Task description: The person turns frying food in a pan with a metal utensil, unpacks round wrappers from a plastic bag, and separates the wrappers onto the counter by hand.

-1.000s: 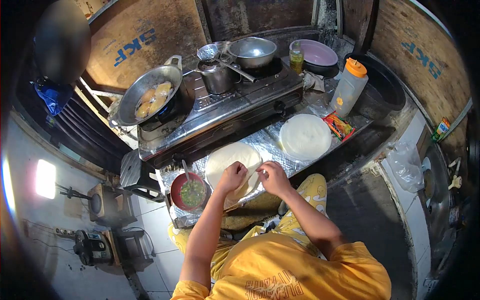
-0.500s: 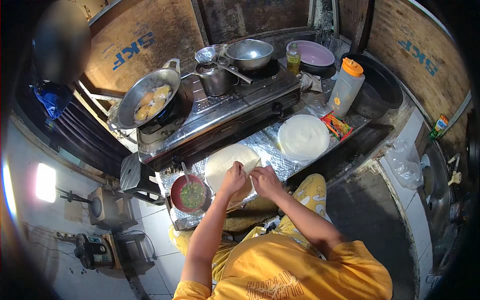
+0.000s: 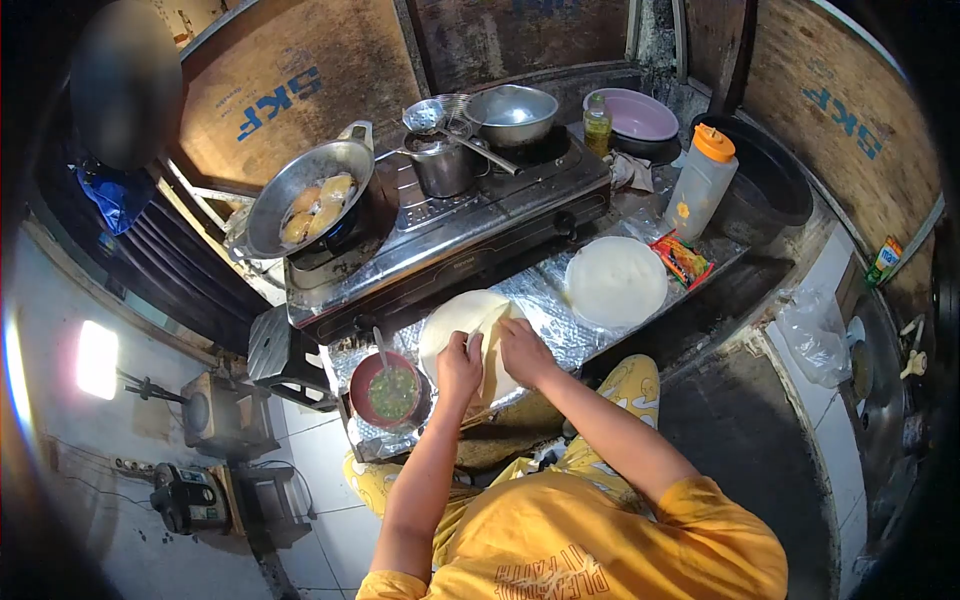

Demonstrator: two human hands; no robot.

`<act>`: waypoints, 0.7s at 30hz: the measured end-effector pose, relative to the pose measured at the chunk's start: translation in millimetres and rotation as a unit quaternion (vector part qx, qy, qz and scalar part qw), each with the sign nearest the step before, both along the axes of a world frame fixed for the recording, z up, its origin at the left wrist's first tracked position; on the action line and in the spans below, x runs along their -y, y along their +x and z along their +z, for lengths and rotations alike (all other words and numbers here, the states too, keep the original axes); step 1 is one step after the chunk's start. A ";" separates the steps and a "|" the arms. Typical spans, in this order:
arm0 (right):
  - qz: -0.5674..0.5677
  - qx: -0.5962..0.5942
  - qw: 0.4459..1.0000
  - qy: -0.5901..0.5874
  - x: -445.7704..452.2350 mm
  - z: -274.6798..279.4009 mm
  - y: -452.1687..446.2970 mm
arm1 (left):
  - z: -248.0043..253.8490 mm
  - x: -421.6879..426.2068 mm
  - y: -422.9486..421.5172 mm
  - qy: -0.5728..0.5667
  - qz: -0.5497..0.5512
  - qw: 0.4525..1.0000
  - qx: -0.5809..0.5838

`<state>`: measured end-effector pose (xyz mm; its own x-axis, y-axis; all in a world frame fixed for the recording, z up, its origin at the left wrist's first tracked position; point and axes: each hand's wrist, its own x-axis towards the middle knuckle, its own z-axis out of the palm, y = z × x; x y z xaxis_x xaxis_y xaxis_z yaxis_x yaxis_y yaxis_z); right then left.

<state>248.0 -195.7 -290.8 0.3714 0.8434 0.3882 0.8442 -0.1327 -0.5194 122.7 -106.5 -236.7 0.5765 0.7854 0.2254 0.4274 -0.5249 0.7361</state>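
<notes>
A round pale pastry wrapper [image 3: 440,327] lies on the foil-covered surface in front of me, with one thin sheet lifted between my hands. My left hand [image 3: 460,368] has its fingers pinched on the sheet's lower left part. My right hand [image 3: 525,353] is closed on its right edge, which stands up toward the top. To the left sits a red bowl [image 3: 362,378] of a wet mixture with chopped green bits, a spoon [image 3: 383,348] resting in it. A second round of pale wrappers [image 3: 616,283] lies to the right, apart from both hands.
Behind the foil stands a two-burner stove [image 3: 450,255]. On it are a wok [image 3: 262,205] with several golden pieces frying, a pot [image 3: 445,175], a skimmer [image 3: 424,117] and a metal bowl [image 3: 511,112]. An orange-capped bottle [image 3: 697,190] and red packet [image 3: 684,262] stand right.
The lifted wrapper sheet is now raised more upright between my hands. My right hand has moved up slightly, and the whole view has shifted a little.
</notes>
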 end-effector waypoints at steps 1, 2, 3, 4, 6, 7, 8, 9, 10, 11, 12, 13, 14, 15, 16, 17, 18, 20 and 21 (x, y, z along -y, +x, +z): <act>-0.010 0.004 1.000 -0.023 -5.6 3.3 -1.6 | 0.9 0.8 -2.2 -0.004 0.004 1.000 -0.001; -0.019 0.010 0.999 -0.044 -10.2 7.1 -3.4 | 2.0 -0.2 -3.9 -0.007 0.008 1.000 0.000; -0.017 0.011 0.999 -0.043 -12.7 11.0 -5.5 | 1.5 -2.7 -4.5 -0.005 0.010 1.000 0.000; -0.028 0.036 0.998 -0.046 -14.9 9.5 -7.2 | 1.0 -5.2 -4.6 0.031 0.009 0.999 0.005; -0.038 0.061 0.996 -0.050 -16.9 6.0 -10.3 | -0.5 -9.4 -6.1 0.067 0.008 0.998 0.011; -0.051 0.063 0.995 -0.049 -16.7 3.7 -11.2 | 2.1 -11.0 -7.1 0.071 0.020 0.997 0.010; -0.065 0.064 0.995 -0.049 -17.1 1.4 -11.0 | 4.4 -12.5 -8.0 0.076 0.031 0.997 0.010; -0.065 0.065 0.995 -0.049 -18.5 -0.8 -9.4 | 6.5 -13.4 -9.6 0.076 0.031 0.997 0.011; -0.073 0.063 0.993 -0.060 -18.5 -1.3 -9.6 | 16.4 -10.4 -13.3 0.073 0.045 0.996 0.007; -0.081 0.061 0.992 -0.072 -17.7 -2.7 -11.3 | 20.9 -9.2 -17.2 0.069 0.059 0.996 0.002; -0.082 0.059 0.992 -0.074 -18.6 -3.5 -12.5 | 15.0 -12.8 -20.7 0.074 0.081 0.994 0.018; -0.092 0.057 0.990 -0.091 -20.9 1.4 -13.9 | 17.0 -13.3 -25.0 0.054 0.092 0.994 0.033; -0.101 0.055 0.987 -0.109 -22.9 6.4 -15.4 | 19.7 -13.1 -29.2 0.033 0.104 0.993 0.048; -0.100 0.054 0.987 -0.109 -23.8 11.1 -17.5 | 21.5 -13.3 -32.3 0.033 0.104 0.993 0.047; -0.092 0.052 0.986 -0.129 -23.7 21.1 -21.4 | 23.2 -13.8 -35.9 0.041 0.114 0.992 0.046; -0.084 0.051 0.984 -0.149 -24.3 27.4 -24.3 | 23.9 -15.0 -39.1 0.049 0.124 0.990 0.046; -0.081 0.051 0.984 -0.148 -25.1 26.1 -25.2 | 24.0 -16.3 -41.8 0.049 0.126 0.990 0.045; -0.089 0.075 0.980 -0.162 -26.2 21.6 -26.0 | 24.9 -20.1 -45.5 0.048 0.134 0.988 0.059; -0.089 0.075 0.980 -0.161 -27.8 19.2 -26.3 | 25.4 -23.4 -47.2 0.048 0.134 0.988 0.059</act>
